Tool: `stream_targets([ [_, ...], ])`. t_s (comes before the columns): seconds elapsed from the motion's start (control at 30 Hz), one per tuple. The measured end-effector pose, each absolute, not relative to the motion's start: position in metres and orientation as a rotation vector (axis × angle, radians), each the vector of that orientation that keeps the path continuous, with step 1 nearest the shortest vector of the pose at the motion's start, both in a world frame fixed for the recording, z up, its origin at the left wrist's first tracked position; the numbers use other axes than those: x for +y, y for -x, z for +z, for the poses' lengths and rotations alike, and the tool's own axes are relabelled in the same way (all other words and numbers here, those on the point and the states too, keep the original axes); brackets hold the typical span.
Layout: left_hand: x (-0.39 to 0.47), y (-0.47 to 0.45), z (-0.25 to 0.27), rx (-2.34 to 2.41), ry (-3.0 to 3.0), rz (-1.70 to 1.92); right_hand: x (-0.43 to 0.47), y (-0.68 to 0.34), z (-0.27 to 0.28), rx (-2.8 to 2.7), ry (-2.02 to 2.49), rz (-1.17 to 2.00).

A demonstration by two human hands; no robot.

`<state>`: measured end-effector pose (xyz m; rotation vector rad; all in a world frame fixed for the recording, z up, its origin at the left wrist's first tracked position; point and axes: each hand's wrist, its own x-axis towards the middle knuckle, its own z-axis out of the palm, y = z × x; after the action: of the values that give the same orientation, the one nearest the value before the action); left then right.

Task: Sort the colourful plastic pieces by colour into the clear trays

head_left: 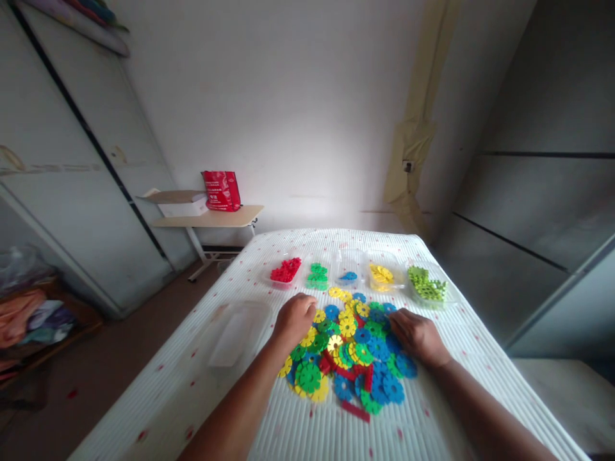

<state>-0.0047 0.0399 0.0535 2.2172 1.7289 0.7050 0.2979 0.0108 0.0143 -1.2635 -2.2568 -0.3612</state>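
Note:
A loose pile of notched plastic discs, such as a green disc (308,377), a yellow disc (348,327) and a blue disc (393,388), lies mid-table with some red pieces (354,370). My left hand (296,316) is closed at the pile's left edge, beside yellow discs; anything inside it is hidden. At the right edge, my right hand (417,335) has its fingers drawn together among blue discs; I cannot make out what they grip. Behind the pile stand clear tubs holding red pieces (286,270), green discs (317,276), blue discs (348,277), yellow discs (381,274) and light-green pieces (426,284).
An unfilled clear plastic container (240,333) sits left of my left forearm on the patterned, ribbed tablecloth (187,384). Beyond, a small side table (225,218) carries a white box (181,205) and a red bag (221,191). Grey cabinets flank both sides.

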Motion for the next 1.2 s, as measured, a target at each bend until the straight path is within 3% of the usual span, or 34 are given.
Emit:
stream_targets([
  [0.17,-0.018,0.017,0.037,1.344,-2.488,0.78,0.007,-0.294,0.019,-2.195,1.286,-0.277],
  [0.3,-0.037,0.02,0.028,1.223,-2.704,0.639,0.003,-0.268,0.029,-2.277,1.181,-0.189],
  [0.67,-0.033,0.012,0.002,1.526,-2.769,0.576,0.004,-0.245,0.018,-2.399,1.418,-0.09],
  [1.2,-0.022,0.016,-0.018,1.657,-2.962,0.763,0.009,-0.292,0.029,-2.274,1.594,-0.299],
])
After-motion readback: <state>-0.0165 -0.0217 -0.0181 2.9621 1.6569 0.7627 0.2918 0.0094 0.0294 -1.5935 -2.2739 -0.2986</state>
